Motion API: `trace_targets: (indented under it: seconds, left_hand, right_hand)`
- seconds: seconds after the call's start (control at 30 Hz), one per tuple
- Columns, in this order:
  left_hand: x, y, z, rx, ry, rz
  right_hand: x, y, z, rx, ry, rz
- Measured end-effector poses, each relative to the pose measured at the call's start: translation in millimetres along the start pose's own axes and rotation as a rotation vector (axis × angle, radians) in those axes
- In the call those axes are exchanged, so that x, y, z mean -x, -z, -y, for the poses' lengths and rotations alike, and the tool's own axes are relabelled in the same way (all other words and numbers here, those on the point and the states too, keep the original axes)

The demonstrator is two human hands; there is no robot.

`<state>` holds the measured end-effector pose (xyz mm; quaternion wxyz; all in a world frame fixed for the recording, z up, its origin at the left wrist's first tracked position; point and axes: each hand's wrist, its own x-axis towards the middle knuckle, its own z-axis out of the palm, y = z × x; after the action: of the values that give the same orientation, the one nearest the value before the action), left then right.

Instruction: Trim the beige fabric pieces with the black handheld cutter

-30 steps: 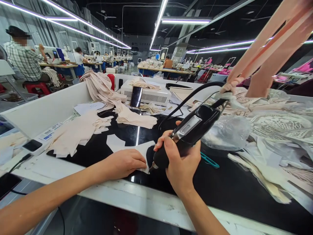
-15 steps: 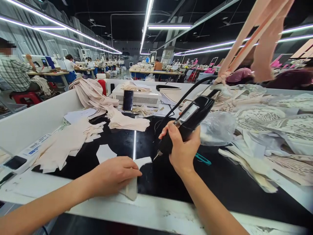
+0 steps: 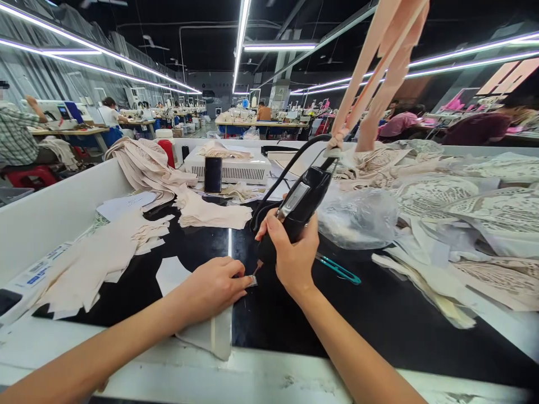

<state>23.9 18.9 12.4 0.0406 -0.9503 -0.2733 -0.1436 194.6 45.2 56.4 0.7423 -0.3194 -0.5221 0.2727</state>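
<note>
My right hand (image 3: 295,247) is wrapped around a black corded handheld tool (image 3: 301,196), its narrow tip pointing down and left. Fabric strips (image 3: 357,84) tied to its top run upward. My left hand (image 3: 214,286) lies over a white cut piece (image 3: 208,336) on the black work surface (image 3: 273,320), fingers pressed together. A small greyish end (image 3: 253,280) sticks out at its fingertips, and the tool's tip is right beside it. What this end belongs to is hidden. Another white piece (image 3: 170,273) lies just behind the left hand.
Peach fabric pieces (image 3: 101,252) are stacked at left, with another stack (image 3: 210,212) ahead. A phone (image 3: 213,175) leans against a white vented box (image 3: 248,168). Teal tweezers-like tool (image 3: 343,272), a plastic bag (image 3: 357,219) and lace pieces (image 3: 438,196) lie right. Co-workers sit beyond.
My right hand has brought the black tool left and its tip down beside my left fingertips. The strip that stuck out past my left hand is now mostly covered. The view has shifted slightly.
</note>
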Motion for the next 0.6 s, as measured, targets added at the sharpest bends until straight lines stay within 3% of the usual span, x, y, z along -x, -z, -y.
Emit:
trace_targets:
  seconds: [0.6]
  left_hand:
    - [6.2, -4.7, -3.2, -0.168, 0.044, -0.006]
  right_hand:
    - [0.3, 0.4, 0.2, -0.001, 0.003, 0.0]
